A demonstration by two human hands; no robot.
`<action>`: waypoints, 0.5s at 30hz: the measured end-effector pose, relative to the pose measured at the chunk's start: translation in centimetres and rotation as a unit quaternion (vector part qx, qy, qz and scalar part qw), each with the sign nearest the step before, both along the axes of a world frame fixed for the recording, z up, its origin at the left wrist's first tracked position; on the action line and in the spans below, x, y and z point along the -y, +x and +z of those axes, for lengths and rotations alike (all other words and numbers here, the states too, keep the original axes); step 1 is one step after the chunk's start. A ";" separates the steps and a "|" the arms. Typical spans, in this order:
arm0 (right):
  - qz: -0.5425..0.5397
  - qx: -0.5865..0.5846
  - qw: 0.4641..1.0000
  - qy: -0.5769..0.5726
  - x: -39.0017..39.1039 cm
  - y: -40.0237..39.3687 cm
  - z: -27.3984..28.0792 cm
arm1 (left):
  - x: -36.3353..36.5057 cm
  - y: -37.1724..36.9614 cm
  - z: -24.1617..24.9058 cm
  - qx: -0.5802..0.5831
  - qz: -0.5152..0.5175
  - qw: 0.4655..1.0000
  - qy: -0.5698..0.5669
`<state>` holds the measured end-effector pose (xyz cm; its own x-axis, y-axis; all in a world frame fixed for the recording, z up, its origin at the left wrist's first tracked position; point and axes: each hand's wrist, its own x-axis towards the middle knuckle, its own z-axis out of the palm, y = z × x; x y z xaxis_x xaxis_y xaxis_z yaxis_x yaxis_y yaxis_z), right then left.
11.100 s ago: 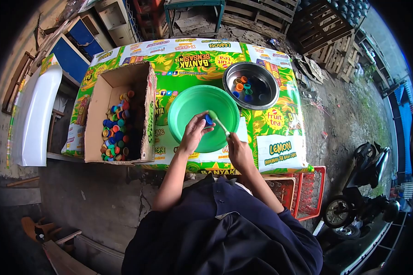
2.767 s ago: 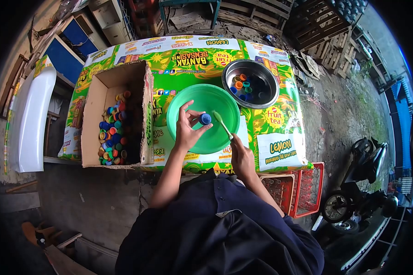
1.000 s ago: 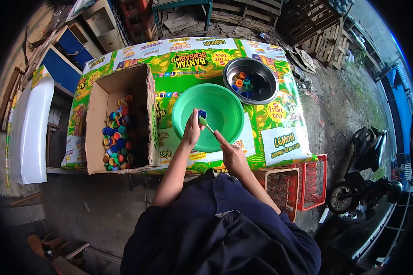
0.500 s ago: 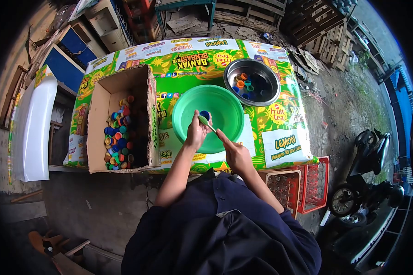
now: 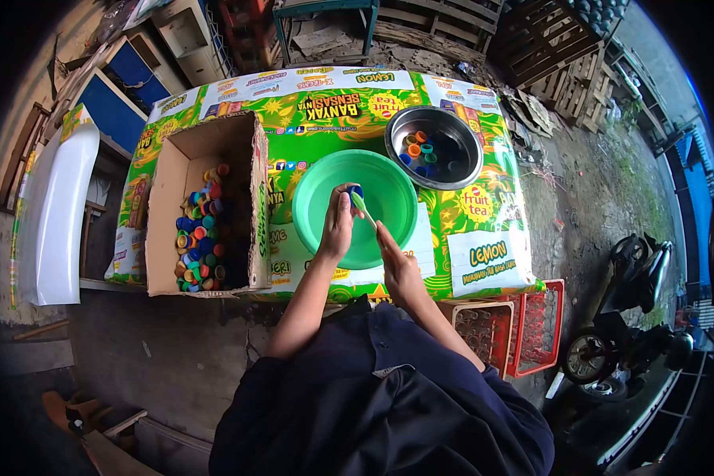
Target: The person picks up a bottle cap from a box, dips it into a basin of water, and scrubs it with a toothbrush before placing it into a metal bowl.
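Over the green plastic basin, my left hand grips a blue bottle cap with closed fingers. My right hand is wrapped round the handle of a toothbrush, green and white, whose head meets the cap. The bristles are hidden. Right of the basin stands a metal bowl holding several orange, teal and blue caps. On the left, a cardboard box contains a heap of mixed coloured bottle caps.
A green and yellow printed sheet covers the table. Crates with glass bottles stand below its near right edge. A motorcycle is parked farther right, and wooden pallets lie at the back.
The toothbrush has become steeper at the cap, and my right hand has shifted slightly with it. The cap has turned a little in my left hand. The whole view has moved slightly.
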<state>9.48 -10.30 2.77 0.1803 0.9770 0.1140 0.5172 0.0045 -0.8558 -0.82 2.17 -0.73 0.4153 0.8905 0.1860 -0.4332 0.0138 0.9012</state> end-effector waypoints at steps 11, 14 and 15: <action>-0.091 -0.033 0.988 -0.119 -0.8 3.2 3.9 | 0.5 -0.5 0.3 -0.048 0.047 0.987 0.144; 0.025 0.014 0.999 0.025 -0.2 2.6 0.5 | 0.2 -0.8 0.6 -0.089 0.066 0.976 0.187; 0.029 0.011 0.999 0.016 -0.3 2.5 0.6 | 0.2 -0.9 0.5 -0.094 0.064 0.975 0.191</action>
